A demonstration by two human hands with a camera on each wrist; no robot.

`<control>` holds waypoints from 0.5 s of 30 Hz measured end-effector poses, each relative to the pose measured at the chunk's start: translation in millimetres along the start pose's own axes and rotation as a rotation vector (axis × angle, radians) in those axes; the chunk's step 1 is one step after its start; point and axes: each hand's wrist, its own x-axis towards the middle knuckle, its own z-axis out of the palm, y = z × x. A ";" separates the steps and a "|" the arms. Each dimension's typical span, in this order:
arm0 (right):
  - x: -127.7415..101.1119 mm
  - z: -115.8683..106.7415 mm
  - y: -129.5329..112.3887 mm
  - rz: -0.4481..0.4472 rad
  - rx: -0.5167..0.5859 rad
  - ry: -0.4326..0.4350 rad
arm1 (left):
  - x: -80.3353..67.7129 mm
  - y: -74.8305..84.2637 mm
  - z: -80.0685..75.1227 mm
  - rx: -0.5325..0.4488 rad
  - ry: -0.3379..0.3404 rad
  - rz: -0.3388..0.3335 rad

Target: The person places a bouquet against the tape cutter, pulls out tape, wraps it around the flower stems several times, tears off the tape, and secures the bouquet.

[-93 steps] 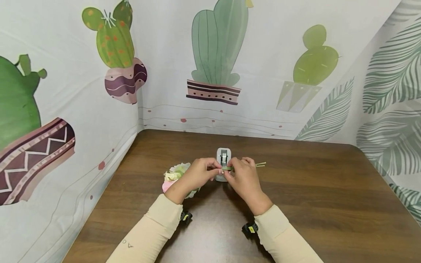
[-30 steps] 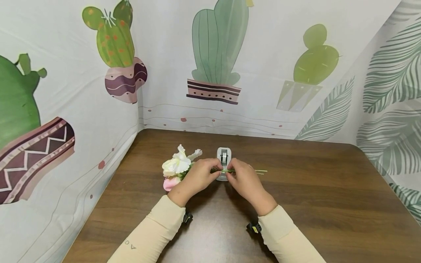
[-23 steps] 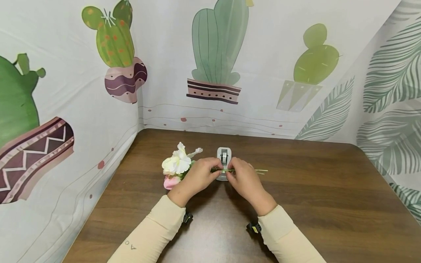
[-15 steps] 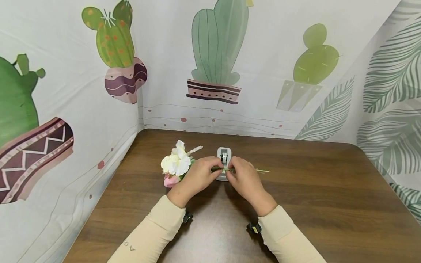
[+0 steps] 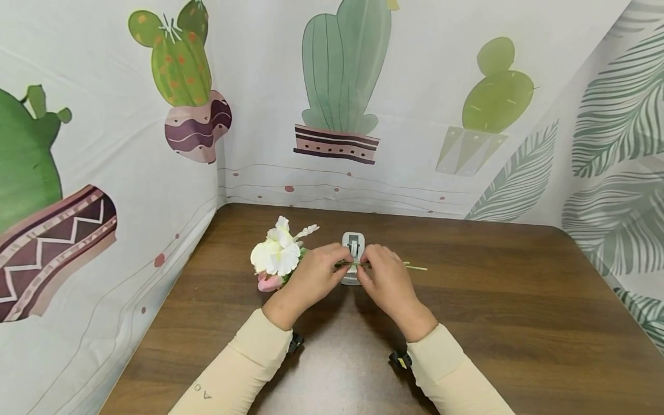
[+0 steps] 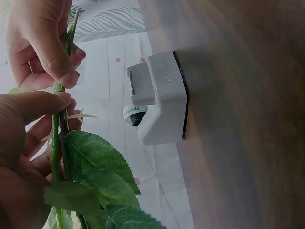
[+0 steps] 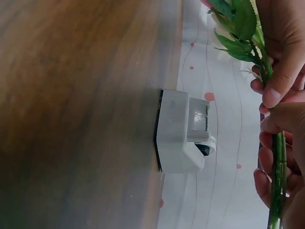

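In the head view a bunch of flowers (image 5: 276,253), white, cream and pink, juts out leftward past my left hand (image 5: 316,272). That hand pinches the green stems (image 6: 56,148) just below the leaves (image 6: 102,160) between thumb and fingers. Close beside it, thumbs nearly meeting, my right hand (image 5: 388,281) grips the same stems lower down. The stem ends (image 5: 417,267) stick out to its right. Beyond and below the stems a pale grey tape dispenser (image 7: 178,131) stands on the table, a roll of tape (image 6: 135,114) in it. Whether tape lies round the stems is hidden by my fingers.
The brown wooden table (image 5: 498,300) spreads out on both sides of my arms. A white cloth (image 5: 259,132) printed with cacti and leaves hangs behind it and along the left. Black wrist cameras (image 5: 400,359) sit under both sleeves.
The flower heads have turned and risen into view, white blooms now above the pink one. The stems have rolled between my fingers. My hands stay at almost the same spot; the dispenser has not moved.
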 end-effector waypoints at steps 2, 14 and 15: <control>-0.1 0.3 0.5 -0.013 -0.009 0.021 | 0.5 0.9 -0.8 0.008 0.011 0.016; 1.0 1.3 2.6 -0.139 -0.061 0.184 | 1.9 9.9 -7.2 0.040 0.052 0.022; 1.0 1.5 3.0 -0.145 -0.064 0.185 | 1.7 10.2 -7.8 0.040 0.044 0.012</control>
